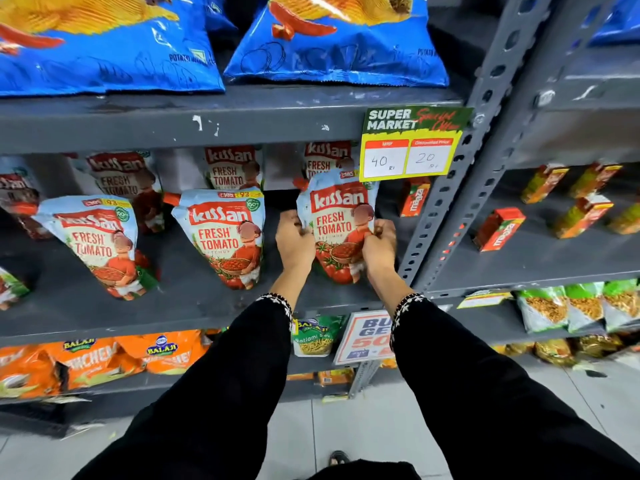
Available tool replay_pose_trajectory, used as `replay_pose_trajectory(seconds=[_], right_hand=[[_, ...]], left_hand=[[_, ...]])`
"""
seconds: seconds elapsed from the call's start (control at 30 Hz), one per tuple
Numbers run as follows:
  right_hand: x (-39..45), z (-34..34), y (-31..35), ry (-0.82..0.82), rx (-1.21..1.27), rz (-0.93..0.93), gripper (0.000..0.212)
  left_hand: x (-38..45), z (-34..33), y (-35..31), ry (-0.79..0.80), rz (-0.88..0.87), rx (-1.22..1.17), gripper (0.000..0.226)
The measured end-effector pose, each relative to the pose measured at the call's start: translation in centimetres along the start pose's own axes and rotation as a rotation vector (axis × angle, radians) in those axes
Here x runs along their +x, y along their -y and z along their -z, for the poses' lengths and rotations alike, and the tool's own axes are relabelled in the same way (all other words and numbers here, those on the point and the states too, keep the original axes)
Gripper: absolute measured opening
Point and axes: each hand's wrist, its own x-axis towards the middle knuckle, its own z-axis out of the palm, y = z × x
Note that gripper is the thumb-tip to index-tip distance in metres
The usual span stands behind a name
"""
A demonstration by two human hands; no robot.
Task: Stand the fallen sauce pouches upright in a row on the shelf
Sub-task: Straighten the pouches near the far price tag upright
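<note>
Nearest of all are two black sleeves with white embroidered cuffs, reaching up from the bottom of the view to the grey metal shelf (194, 306). At about one o'clock from the middle of the view, both hands meet on one soft white-and-red tomato ketchup pouch (341, 233) with a red corner spout. The left hand (294, 242) pinches its left edge, fingers curled round the film; the right hand (379, 245) grips the right edge the same way, knuckles outward. The pouch is close to upright, its base on the shelf board, just beside the perforated grey upright post (446, 188) at three o'clock of it.

I'd judge it fairly heavy for its size and floppy: liquid-filled film that sags and bulges low, glossy and apt to slip. Holding both side seams at mid-height looks sensible; squeezing the belly or pulling the spout would not steady it.

At nine o'clock of the held pouch a second matching ketchup pouch (223, 237) leans, and further that way a third ketchup pouch (100, 244) tilts more. More pouches stand behind them in a back row (232, 168). All look sealed and full. Above, at twelve o'clock, lie blue crisp bags (332, 46); a yellow price card (412, 147) hangs from the shelf edge.
</note>
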Motion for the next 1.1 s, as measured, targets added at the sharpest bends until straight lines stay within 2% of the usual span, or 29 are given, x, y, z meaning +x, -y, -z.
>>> replay_pose_trajectory(seconds=[0.13,0.27,0.43,0.5,0.67,0.8,1.1], right_hand=[[-1.1,0.9,0.1,0.059,-0.159,-0.005,0.031],[-1.9,1.1,-0.1,0.096,-0.221,-0.001,0.050],[-2.8,-0.2,-1.1,0.115,-0.227,-0.101,0.071],[-2.8,-0.1,-1.1,0.121,-0.211,-0.129,0.067],[-3.4,0.7,-0.4,0.140,-0.184,-0.121,0.040],[-4.0,0.3,-0.6,0.174,-0.181,-0.092,0.039],[-4.1,0.8,-0.3,0.175,-0.159,-0.080,0.037]], left_hand=[[-0.5,0.3,0.5,0.135,-0.012,0.123,0.023],[-1.4,0.1,0.7,0.173,0.002,0.126,0.022],[-2.5,-0.5,1.5,0.244,0.056,0.136,0.039],[-2.6,-0.8,1.5,0.245,0.075,0.122,0.043],[-1.9,-0.7,1.2,0.213,0.111,0.129,0.033],[-1.6,-0.3,1.4,0.183,0.113,0.145,0.033],[-1.8,-0.2,1.8,0.251,0.103,0.144,0.038]])
